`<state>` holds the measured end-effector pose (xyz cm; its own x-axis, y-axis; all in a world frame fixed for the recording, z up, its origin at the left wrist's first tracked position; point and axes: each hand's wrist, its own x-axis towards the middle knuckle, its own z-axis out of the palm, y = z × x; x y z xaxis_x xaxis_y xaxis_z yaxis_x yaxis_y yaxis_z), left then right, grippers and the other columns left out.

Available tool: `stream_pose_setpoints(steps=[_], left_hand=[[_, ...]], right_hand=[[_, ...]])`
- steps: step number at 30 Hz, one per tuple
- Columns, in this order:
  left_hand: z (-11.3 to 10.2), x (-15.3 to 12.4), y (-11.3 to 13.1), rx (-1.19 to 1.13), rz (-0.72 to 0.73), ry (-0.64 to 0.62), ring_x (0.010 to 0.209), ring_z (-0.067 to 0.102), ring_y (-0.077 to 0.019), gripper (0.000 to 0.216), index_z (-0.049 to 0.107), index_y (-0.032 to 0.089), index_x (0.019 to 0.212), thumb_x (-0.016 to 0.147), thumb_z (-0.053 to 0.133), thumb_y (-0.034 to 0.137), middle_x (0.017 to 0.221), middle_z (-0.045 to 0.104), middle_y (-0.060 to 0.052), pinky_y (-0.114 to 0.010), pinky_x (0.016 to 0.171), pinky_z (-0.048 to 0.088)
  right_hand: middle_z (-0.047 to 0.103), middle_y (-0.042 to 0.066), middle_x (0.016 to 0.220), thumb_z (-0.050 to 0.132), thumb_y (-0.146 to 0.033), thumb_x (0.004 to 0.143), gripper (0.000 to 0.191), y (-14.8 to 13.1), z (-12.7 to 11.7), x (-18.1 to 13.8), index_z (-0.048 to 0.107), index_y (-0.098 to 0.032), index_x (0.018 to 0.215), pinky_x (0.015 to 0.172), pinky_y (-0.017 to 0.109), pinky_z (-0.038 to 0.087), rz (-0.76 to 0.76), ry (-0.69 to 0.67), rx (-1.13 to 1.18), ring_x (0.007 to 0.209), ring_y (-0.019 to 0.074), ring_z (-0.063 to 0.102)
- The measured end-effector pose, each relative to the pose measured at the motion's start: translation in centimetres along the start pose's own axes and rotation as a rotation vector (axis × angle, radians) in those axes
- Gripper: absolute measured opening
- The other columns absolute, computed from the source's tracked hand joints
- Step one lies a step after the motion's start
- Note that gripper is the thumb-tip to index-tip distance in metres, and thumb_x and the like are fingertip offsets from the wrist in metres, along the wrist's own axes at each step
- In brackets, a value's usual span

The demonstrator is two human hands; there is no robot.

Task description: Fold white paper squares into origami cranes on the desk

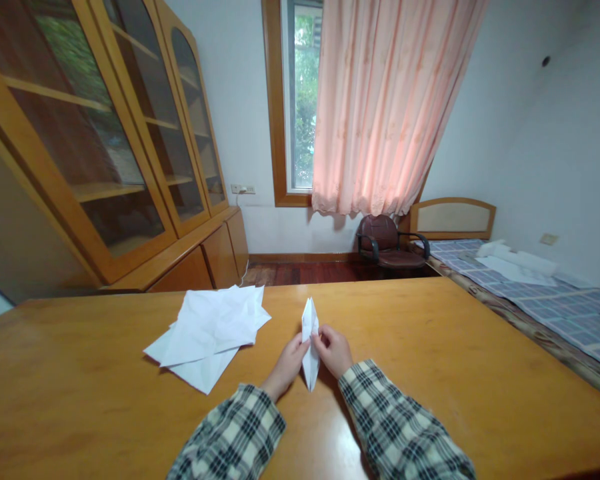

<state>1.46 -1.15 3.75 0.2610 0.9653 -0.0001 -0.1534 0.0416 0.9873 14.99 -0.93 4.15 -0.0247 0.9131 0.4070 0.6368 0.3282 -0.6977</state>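
Observation:
A narrow white folded paper (pixel 311 363), pointed at both ends, is held upright lengthwise in the middle of the view, over the wooden table (pixel 405 373). Its far tip shows a small split. My left hand (pixel 291 360) grips its left edge, thumb on the front face. From the other side my right hand (pixel 334 350) pinches the paper near its middle, fingers curled. The fingers behind the paper are hidden. To the left of my left hand lies a loose pile of white paper sheets (pixel 213 327), creased and overlapping at different angles.
A wooden cabinet with glass doors (pixel 130 133) stands along the left wall. Beyond the table's far edge are a brown office chair (pixel 393 243) and a pink curtain (pixel 385 107) beside a window. On the right is a bed (pixel 530 293) with white material on it.

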Motion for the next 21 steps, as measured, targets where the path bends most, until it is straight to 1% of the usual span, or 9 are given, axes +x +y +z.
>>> stream_pose_setpoints(steps=[2, 5, 8, 12, 15, 19, 21], left_hand=[[-0.1, 0.0, -0.2, 0.015, 0.002, -0.001, 0.088, 0.062, -0.0240, 0.051, 0.063, 0.013, 0.101, 0.072, 0.063, 0.054, 0.094, 0.069, -0.008, -0.031, 0.074, 0.047], [-0.2, 0.1, -0.6, 0.051, 0.027, -0.010, 0.086, 0.062, -0.0237, 0.049, 0.062, 0.013, 0.103, 0.074, 0.061, 0.052, 0.093, 0.069, -0.008, -0.030, 0.072, 0.048], [-0.3, 0.2, -0.8, 0.110, 0.070, -0.006, 0.085, 0.062, -0.0231, 0.044, 0.063, 0.013, 0.103, 0.078, 0.058, 0.049, 0.091, 0.069, -0.007, -0.031, 0.072, 0.048], [0.1, 0.0, -0.6, 0.186, 0.139, 0.010, 0.089, 0.061, -0.0238, 0.037, 0.065, 0.015, 0.102, 0.081, 0.056, 0.044, 0.095, 0.068, -0.008, -0.033, 0.082, 0.047], [0.5, -0.4, -0.3, 0.162, 0.154, 0.007, 0.098, 0.060, -0.0241, 0.037, 0.063, 0.016, 0.107, 0.083, 0.052, 0.043, 0.103, 0.067, -0.008, -0.035, 0.090, 0.044], [0.6, -0.6, 0.4, 0.078, 0.156, -0.012, 0.107, 0.057, -0.0250, 0.042, 0.064, 0.016, 0.106, 0.082, 0.052, 0.049, 0.110, 0.066, -0.008, -0.037, 0.101, 0.038], [0.5, -0.6, 0.5, 0.060, 0.142, 0.014, 0.110, 0.055, -0.0259, 0.045, 0.065, 0.016, 0.102, 0.080, 0.052, 0.053, 0.110, 0.066, -0.009, -0.038, 0.103, 0.036]], right_hand=[[0.048, -0.003, 0.055, 0.046, -0.037, 0.084, 0.028, -0.1, 0.0, 0.0, 0.056, -0.018, 0.067, 0.053, 0.021, 0.029, -0.015, -0.005, -0.026, 0.053, 0.0106, 0.044], [0.047, -0.003, 0.054, 0.046, -0.037, 0.085, 0.031, -0.2, 0.1, -0.1, 0.052, -0.018, 0.060, 0.052, 0.022, 0.027, -0.035, -0.006, -0.075, 0.052, 0.0104, 0.042], [0.046, -0.003, 0.053, 0.045, -0.036, 0.085, 0.033, -0.2, 0.2, -0.1, 0.048, -0.019, 0.057, 0.052, 0.022, 0.025, -0.036, -0.020, -0.112, 0.052, 0.0105, 0.040], [0.047, -0.002, 0.053, 0.044, -0.036, 0.085, 0.033, -0.2, 0.4, -0.2, 0.046, -0.019, 0.057, 0.052, 0.022, 0.025, -0.015, -0.021, -0.128, 0.052, 0.0108, 0.041], [0.047, -0.002, 0.053, 0.043, -0.036, 0.085, 0.033, -0.5, 0.4, -0.3, 0.045, -0.019, 0.057, 0.052, 0.023, 0.025, 0.008, -0.001, -0.117, 0.052, 0.0109, 0.041], [0.047, -0.002, 0.053, 0.042, -0.035, 0.085, 0.033, -0.9, 0.2, -0.3, 0.046, -0.019, 0.056, 0.051, 0.023, 0.026, 0.020, 0.040, -0.076, 0.051, 0.0114, 0.042], [0.048, -0.001, 0.053, 0.042, -0.035, 0.086, 0.034, -1.0, 0.2, -0.3, 0.047, -0.019, 0.057, 0.051, 0.023, 0.026, 0.015, 0.055, -0.061, 0.051, 0.0115, 0.042]])
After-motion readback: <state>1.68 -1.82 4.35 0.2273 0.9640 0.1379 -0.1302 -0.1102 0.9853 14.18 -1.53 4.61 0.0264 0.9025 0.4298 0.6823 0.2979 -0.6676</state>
